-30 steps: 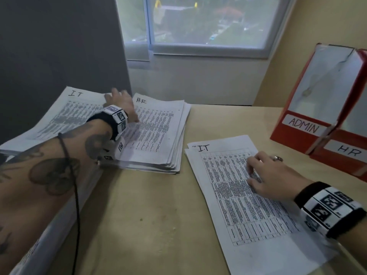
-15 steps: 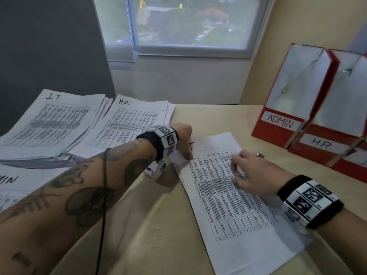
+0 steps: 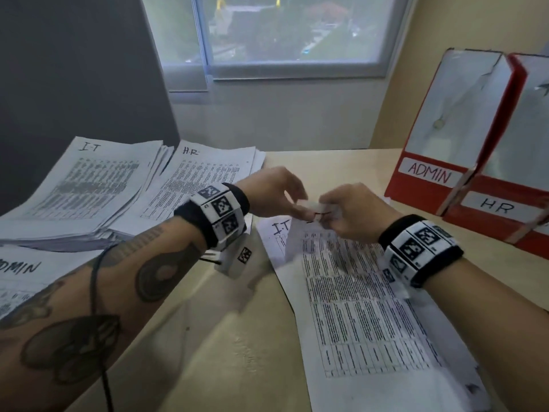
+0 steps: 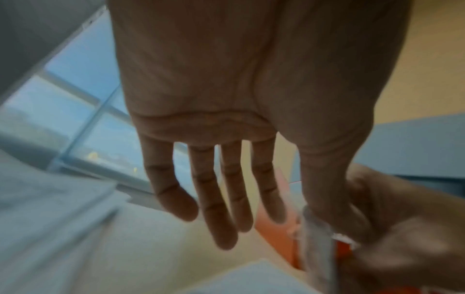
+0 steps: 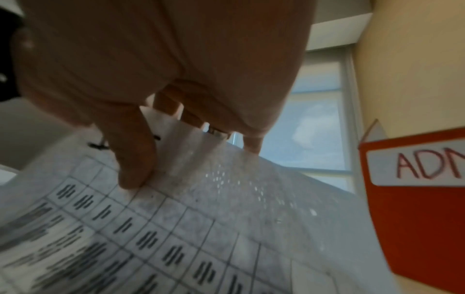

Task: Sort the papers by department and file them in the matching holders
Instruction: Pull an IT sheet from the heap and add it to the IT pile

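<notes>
A person's right hand (image 3: 353,214) pinches the raised top corner of a white printed sheet (image 3: 356,307), thumb on its face. The left hand (image 3: 267,191) meets it there, fingers straight and spread, thumb touching the corner. The sheet tops a loose stack marked IT (image 3: 279,230) on the beige counter (image 3: 208,337), just left of a red cardboard holder labelled ADMIN (image 3: 416,196).

The ADMIN pile (image 3: 20,272) runs off the left edge, and the HR holder (image 3: 502,209) runs off the right. The right hand (image 3: 353,212) hides most of the heading on the top sheet (image 3: 356,307).
</notes>
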`<state>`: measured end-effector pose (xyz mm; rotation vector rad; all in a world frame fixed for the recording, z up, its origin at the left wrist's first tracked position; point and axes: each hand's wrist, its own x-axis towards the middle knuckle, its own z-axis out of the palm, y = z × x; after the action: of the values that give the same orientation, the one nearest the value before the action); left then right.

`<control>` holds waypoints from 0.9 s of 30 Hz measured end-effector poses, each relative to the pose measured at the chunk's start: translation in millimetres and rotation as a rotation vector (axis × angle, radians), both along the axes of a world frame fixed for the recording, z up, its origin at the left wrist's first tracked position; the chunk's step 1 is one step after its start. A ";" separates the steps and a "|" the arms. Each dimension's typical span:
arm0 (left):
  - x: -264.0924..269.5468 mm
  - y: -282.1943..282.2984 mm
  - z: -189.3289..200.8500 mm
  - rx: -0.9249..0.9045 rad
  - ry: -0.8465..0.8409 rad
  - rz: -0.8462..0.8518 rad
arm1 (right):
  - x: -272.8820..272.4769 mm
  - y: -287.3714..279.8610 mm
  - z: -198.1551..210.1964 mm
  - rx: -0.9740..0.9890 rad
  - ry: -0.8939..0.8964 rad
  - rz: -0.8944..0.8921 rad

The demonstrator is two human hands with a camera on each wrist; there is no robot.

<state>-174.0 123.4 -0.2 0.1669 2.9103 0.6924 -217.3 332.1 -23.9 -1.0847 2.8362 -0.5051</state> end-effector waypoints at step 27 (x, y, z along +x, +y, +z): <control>-14.5 15.3 -20.8 -0.218 -0.019 0.135 | -1.3 53.1 -15.4 -0.004 -0.083 -0.026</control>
<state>-188.5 138.7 -21.1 -0.0604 2.9726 0.3876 -218.6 385.3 -39.3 -1.0034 2.7820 -0.5446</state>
